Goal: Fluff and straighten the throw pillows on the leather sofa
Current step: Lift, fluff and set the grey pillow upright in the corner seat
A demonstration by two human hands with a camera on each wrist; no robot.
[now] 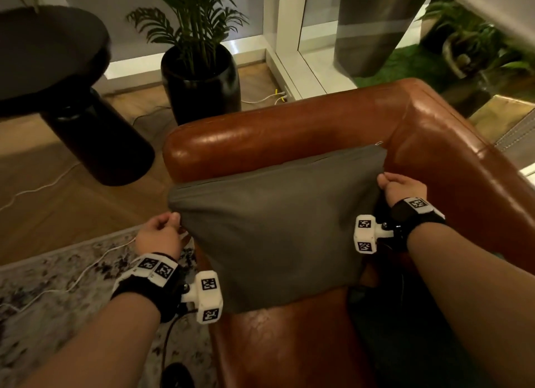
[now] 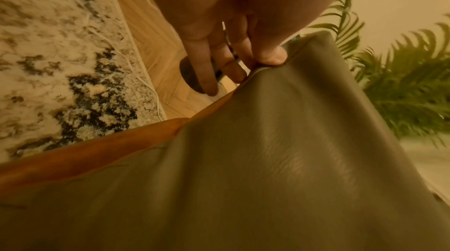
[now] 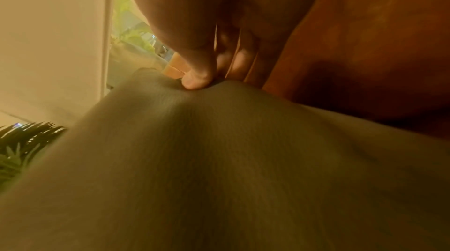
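Brown leather covers the sofa (image 1: 333,121), whose corner seat sits beside a patterned rug (image 1: 58,286) and a potted palm (image 1: 199,77) behind its armrest. On that seat a grey pillow (image 1: 272,228) leans back against the armrest, tilted a little, its zipped edge uppermost.

Each hand has hold of one side of the pillow. The left hand (image 1: 157,237) pinches the pillow's left edge between thumb and curled fingers, clearly shown in the left wrist view (image 2: 243,57). The right hand (image 1: 402,189) nips the right edge near the upper corner, thumb pressed into the fabric and fingers tucked behind (image 3: 197,76).

This looks like the fluffing step, just begun. To do it well, the grips probably want to go deeper than the cover alone, so the filling moves too and not just the fabric. Pushing both sides inward together, then letting go, should plump the middle. Afterwards the pillow needs squaring against the armrest, zipped edge level. A white cable (image 1: 43,292) trails across the rug, well away from the pillow.
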